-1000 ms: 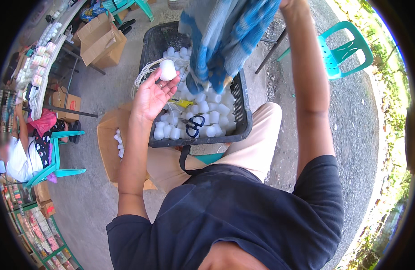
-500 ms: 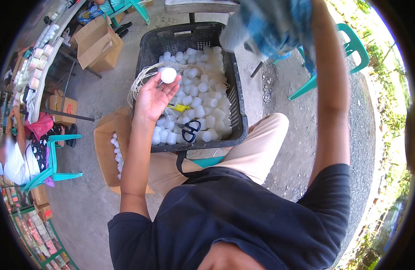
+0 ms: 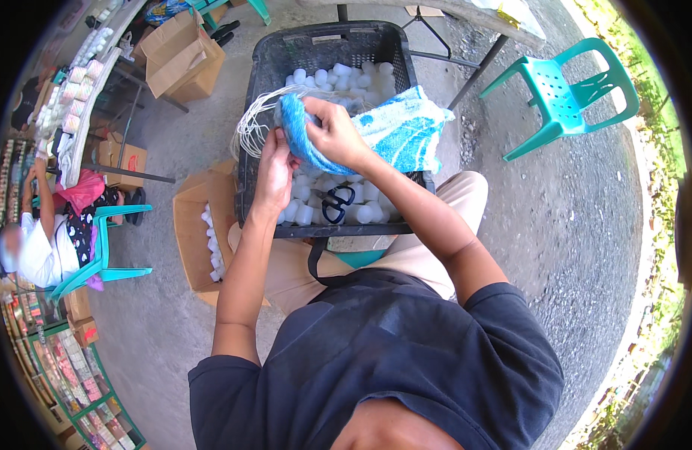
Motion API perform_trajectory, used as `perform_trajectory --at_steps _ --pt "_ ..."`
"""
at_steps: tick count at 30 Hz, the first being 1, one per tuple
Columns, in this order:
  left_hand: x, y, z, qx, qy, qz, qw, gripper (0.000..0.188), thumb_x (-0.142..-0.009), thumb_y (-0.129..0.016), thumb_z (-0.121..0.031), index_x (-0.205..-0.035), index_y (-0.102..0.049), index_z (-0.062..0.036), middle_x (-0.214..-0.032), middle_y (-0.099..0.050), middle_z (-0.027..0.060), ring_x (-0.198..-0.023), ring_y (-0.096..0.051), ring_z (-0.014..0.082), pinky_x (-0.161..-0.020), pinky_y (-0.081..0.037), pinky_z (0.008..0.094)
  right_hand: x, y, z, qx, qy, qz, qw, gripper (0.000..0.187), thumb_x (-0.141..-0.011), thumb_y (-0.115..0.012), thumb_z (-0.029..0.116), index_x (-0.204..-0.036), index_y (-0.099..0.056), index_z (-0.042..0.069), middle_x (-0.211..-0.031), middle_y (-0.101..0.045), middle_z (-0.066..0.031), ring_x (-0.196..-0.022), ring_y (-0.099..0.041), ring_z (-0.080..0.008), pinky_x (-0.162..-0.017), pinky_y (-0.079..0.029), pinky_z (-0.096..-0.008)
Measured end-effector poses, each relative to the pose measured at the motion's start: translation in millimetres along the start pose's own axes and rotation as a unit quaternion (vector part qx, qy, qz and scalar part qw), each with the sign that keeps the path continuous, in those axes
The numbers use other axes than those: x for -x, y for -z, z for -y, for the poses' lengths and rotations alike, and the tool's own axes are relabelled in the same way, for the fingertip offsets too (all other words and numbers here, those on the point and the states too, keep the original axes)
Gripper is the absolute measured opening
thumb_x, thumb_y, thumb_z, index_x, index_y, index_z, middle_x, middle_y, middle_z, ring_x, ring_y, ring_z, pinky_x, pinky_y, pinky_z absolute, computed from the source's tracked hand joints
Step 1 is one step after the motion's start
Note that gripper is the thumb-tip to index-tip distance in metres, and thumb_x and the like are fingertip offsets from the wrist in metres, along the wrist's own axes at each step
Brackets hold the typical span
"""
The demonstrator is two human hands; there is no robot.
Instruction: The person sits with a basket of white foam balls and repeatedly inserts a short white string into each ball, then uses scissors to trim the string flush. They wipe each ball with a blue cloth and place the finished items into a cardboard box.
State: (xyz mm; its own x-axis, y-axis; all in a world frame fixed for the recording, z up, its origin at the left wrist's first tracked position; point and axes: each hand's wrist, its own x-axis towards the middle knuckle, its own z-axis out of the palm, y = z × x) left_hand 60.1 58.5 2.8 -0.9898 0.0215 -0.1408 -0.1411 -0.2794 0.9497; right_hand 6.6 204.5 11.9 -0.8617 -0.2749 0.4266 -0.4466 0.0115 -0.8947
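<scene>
Right hand [image 3: 335, 135]: fingers clasp blue-and-white cloth [image 3: 400, 135]. Left hand [image 3: 275, 174]: fingers curled at its edge, contents cannot be told. Scissors [image 3: 337, 203] below the fingers, on white pieces [image 3: 305, 215].

Small white cylinders [image 3: 341, 71] are carried in a heap by a black plastic crate [image 3: 278, 60]; on the heap, dark-handled scissors [image 3: 337, 205] are laid, and a coil of pale cord [image 3: 248, 131] is draped over the crate's left edge. By the grey concrete floor [image 3: 151, 315] an open cardboard box [image 3: 185, 232] is borne beside the crate, with a second, taller carton [image 3: 182, 60] set down farther off. Along the long table [image 3: 95, 112] at left, what seem to be striped rolls [image 3: 76, 94] are lined up, though the detail there is blurred. On the far table [image 3: 485, 16], something yellow [image 3: 513, 11] is placed.
</scene>
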Motion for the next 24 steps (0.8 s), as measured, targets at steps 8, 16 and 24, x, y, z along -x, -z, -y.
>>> perform_trajectory --at_steps 8,16,24 --pt "5.0 -14.5 -3.2 -0.093 -0.061 0.025 0.993 0.024 -0.102 -0.042 -0.03 -0.095 -0.051 -0.009 -0.077 -0.046 -0.0029 -0.069 -0.04 0.0059 -0.062 -0.034 0.0217 5.2 1.0 -29.4 -0.227 -0.103 -0.049 0.967 0.021 -0.095 -0.056 0.018 -0.104 -0.061 -0.001 -0.089 -0.064 -0.0018 -0.079 -0.055 -0.0072 -0.07 -0.048 -0.0248" --pt "-4.7 -9.6 -15.7 0.295 0.139 0.157 0.932 0.045 -0.101 -0.034 -0.047 -0.103 -0.052 -0.0059 -0.073 -0.043 -0.0012 -0.067 -0.042 0.0115 -0.066 -0.036 0.0275 9.1 35.6 -25.9 -0.48 -0.078 0.126 0.864 0.042 -0.086 -0.07 0.02 -0.122 -0.055 0.003 -0.108 -0.066 -0.0093 -0.094 -0.064 -0.0159 -0.082 -0.054 -0.0298" --pt "-34.3 -29.2 26.8 -0.49 -0.208 -0.07 0.844 0.053 -0.102 -0.033 -0.041 -0.09 -0.056 0.0056 -0.088 -0.06 0.0191 -0.088 -0.055 0.0349 -0.08 -0.04 0.0444 7.7 22.7 -18.8 -0.28 -0.008 -0.08 0.957 0.034 -0.082 -0.064 0.001 -0.116 -0.057 0.0 -0.1 -0.063 -0.0019 -0.09 -0.057 -0.0072 -0.081 -0.048 -0.0231"
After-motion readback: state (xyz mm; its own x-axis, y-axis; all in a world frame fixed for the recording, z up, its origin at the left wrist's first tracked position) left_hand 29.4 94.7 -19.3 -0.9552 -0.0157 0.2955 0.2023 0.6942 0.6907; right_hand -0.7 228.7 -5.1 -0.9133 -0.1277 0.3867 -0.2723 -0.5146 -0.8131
